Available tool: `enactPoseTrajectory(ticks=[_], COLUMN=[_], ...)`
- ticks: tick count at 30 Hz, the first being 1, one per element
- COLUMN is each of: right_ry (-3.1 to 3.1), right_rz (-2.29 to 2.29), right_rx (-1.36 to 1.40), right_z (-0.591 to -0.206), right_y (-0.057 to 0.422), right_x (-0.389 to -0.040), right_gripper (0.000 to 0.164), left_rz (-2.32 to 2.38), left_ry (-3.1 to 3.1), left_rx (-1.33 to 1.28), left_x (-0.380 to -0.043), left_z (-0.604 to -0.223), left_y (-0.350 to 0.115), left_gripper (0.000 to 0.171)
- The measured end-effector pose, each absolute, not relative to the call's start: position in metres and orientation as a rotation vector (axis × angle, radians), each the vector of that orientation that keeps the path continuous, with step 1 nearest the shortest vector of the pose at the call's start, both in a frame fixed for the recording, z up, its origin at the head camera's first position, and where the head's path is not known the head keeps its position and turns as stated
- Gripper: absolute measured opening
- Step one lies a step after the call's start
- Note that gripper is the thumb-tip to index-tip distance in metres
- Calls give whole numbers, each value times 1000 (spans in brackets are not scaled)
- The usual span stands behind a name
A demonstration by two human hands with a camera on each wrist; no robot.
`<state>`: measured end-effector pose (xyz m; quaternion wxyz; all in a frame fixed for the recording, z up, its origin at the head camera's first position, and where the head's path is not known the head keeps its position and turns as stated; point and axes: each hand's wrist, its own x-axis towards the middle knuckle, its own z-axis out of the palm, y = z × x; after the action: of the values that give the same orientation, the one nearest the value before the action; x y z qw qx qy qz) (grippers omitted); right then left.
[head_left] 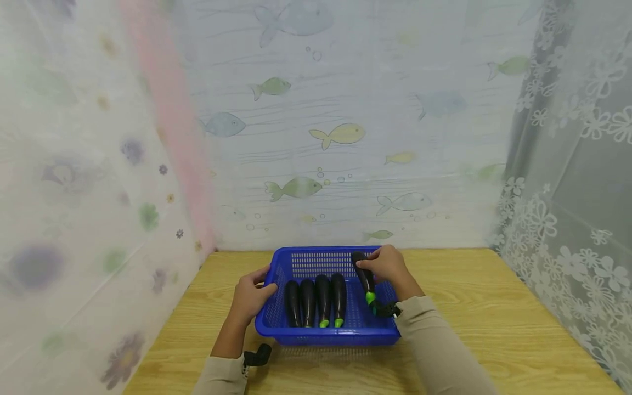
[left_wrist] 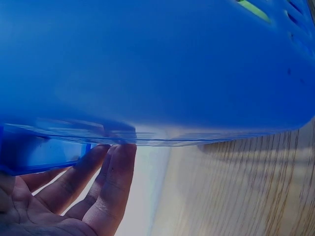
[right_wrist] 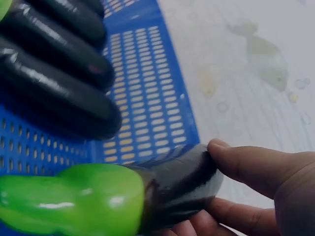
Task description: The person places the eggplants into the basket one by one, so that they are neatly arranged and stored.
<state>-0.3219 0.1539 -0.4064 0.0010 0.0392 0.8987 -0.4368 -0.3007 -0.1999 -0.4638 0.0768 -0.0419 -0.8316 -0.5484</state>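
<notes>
A blue plastic basket (head_left: 336, 332) with slotted walls stands on the table. My left hand (head_left: 250, 294) grips its left rim, thumb on top; in the left wrist view the fingers (left_wrist: 115, 182) curl up under the rim against the outer wall. With my right hand (head_left: 387, 264) I pinch a dark eggplant (head_left: 364, 272) by its rounded end over the basket's right part. Its bright green stem end (right_wrist: 103, 196) points toward me. Several more eggplants (head_left: 323, 299) lie side by side in the basket's left half, green ends toward the front.
The wood-grain table (head_left: 469, 312) extends on both sides of the basket. Behind it hangs a pale curtain (head_left: 345, 164) printed with fish. Flowered sheets (head_left: 568, 263) close in the sides. A black wrist camera (head_left: 258, 355) sits on my left wrist.
</notes>
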Motion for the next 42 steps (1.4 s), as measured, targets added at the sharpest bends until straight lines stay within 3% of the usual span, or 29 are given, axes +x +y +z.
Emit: enactPoseTrajectory(ticks=[15,42], right_ry=[2728,2629], right_rz=[-1312,-1319], right_rx=[228,217], right_z=[-438,-444], right_y=[143,140], right_x=[-337,-341], right_gripper=[37,30], left_rz=[-1635,-1626], left_ry=[-2495,-2502], left_rx=[-125,-117], left_x=[-301,-303], left_z=[-467,-465], left_y=[-200,-200], left_gripper=[61,61])
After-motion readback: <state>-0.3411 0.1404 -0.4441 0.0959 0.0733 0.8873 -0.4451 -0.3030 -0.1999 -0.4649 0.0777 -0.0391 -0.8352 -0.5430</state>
